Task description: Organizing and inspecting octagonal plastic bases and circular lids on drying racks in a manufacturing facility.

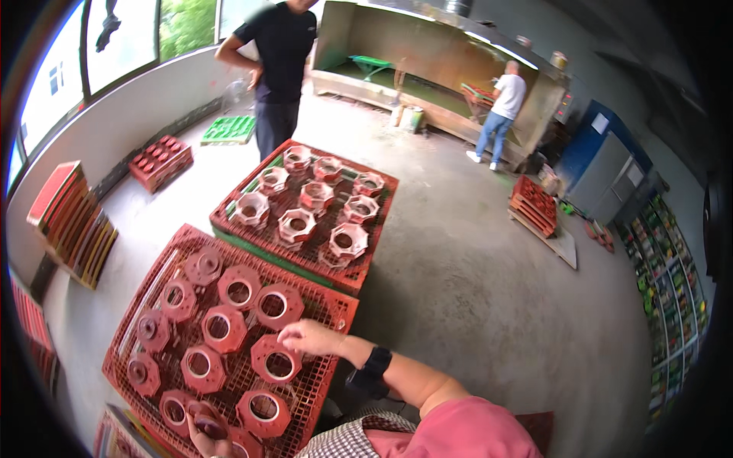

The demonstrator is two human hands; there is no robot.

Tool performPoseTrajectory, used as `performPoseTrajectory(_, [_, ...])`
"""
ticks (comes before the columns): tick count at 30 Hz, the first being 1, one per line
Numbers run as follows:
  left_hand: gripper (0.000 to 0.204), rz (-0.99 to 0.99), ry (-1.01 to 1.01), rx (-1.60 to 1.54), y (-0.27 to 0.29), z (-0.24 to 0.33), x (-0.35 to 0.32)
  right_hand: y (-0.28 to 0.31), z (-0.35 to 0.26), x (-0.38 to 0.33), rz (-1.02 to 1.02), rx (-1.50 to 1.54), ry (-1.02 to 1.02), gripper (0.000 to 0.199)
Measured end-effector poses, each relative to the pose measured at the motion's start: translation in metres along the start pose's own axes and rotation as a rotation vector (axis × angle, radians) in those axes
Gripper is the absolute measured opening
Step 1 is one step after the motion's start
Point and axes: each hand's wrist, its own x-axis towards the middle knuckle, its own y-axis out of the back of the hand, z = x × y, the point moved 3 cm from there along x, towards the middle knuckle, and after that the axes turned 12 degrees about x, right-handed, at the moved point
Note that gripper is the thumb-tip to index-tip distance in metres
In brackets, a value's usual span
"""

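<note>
Many dull-red octagonal parts with round holes, such as this octagonal ring (224,329), lie in rows on a red grid tray (127,330) in front of me. A few, like this one (153,330), carry a dark red domed piece in the middle. At the tray's near edge my left hand (205,443) is closed around a dark red rounded part (208,419). My right hand (311,337) is over the upper edge of an octagonal ring (275,359) at the tray's right side. Its fingers are bent together, and whatever they may pinch is hidden.
A second red grid tray (347,276) beyond holds several octagonal pieces with pale rims. A person in dark clothes (276,69) stands behind it; another in white (508,99) works at a long booth (359,85). Trays are stacked left (72,221); a shelf rack (672,305) stands right.
</note>
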Motion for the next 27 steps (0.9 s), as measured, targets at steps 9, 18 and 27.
performPoseTrajectory(9, [0.032,-0.186,-0.067,-0.086,-0.011,0.009,-0.017,0.038,-0.066,0.118,0.090,-0.018,0.140,0.022])
performPoseTrajectory(18, [0.032,-0.008,-0.072,-0.167,0.043,0.020,-0.038,0.009,-0.012,0.282,0.267,-0.693,0.233,0.022])
performPoseTrajectory(27, [0.030,0.139,-0.176,-0.202,0.053,0.024,-0.044,0.005,0.016,0.326,0.393,-0.886,0.192,0.014])
